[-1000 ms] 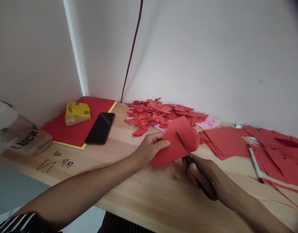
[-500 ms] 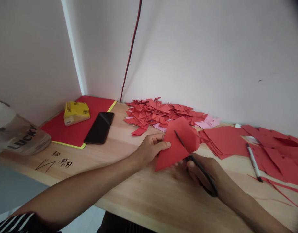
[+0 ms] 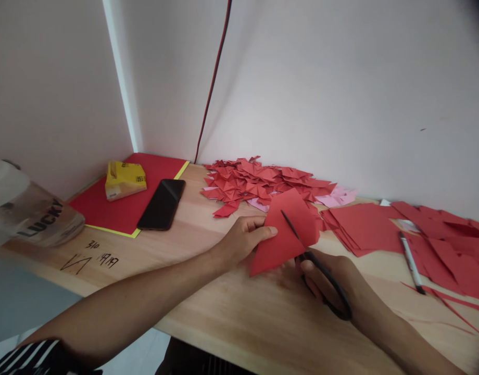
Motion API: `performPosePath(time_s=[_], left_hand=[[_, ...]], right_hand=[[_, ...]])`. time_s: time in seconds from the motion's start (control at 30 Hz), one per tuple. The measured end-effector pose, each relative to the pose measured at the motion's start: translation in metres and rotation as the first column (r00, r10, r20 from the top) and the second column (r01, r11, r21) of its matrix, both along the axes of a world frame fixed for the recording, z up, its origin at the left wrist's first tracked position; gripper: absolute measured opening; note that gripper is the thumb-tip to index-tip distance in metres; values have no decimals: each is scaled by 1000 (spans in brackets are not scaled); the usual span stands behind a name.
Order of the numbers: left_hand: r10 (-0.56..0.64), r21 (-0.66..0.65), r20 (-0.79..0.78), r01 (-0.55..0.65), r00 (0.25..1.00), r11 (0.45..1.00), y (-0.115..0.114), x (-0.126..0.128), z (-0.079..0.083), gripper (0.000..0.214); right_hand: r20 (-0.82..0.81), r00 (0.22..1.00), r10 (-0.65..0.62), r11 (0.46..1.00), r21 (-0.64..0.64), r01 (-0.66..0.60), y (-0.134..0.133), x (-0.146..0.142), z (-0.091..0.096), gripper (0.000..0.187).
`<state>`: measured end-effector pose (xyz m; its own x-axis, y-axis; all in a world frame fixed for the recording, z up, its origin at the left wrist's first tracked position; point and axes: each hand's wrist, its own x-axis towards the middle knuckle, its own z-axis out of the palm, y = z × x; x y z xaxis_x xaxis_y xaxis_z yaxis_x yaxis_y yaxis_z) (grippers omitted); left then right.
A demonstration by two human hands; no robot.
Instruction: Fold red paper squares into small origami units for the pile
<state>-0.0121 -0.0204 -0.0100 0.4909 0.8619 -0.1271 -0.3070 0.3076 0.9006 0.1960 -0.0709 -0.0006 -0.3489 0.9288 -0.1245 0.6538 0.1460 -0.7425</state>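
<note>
My left hand (image 3: 243, 237) pinches the left edge of a red paper sheet (image 3: 280, 234), holding it just above the wooden table (image 3: 231, 307). My right hand (image 3: 333, 284) grips black scissors (image 3: 319, 273); their blades run up across the sheet's right half. Behind the sheet lies a heap of folded red paper pieces (image 3: 259, 183) with some pink ones (image 3: 335, 198). A stack of flat red sheets (image 3: 360, 226) sits to the right of it.
A black phone (image 3: 162, 204) and a yellow packet (image 3: 125, 179) rest on a red board (image 3: 118, 208) at the left. A plastic bag (image 3: 26, 216) lies at the far left. A pen (image 3: 410, 255) and red offcuts (image 3: 454, 255) lie at the right. A red cable (image 3: 214, 78) hangs down the wall.
The hands, paper and scissors have hardly moved; the scissor blades stay in the sheet. The view has shifted slightly.
</note>
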Motion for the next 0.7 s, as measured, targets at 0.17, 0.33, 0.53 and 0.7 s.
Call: performPosePath(time_s=[0.17, 0.33, 0.53, 0.7], left_hand=[[88, 78, -63, -83, 994, 994, 2, -1, -2, 42], [80, 69, -59, -76, 995, 995, 0, -1, 2, 40], [45, 76, -34, -42, 998, 996, -2, 0, 5, 39], [42, 71, -49, -38, 998, 997, -2, -1, 6, 38]], right_hand=[[4, 999, 44, 999, 5, -44, 2, -2, 0, 44], [-92, 987, 134, 991, 13, -134, 2, 0, 6, 45], [-74, 977, 202, 977, 88, -195, 0, 3, 17, 36], [-95, 972, 217, 975, 67, -211, 1, 2, 21, 37]])
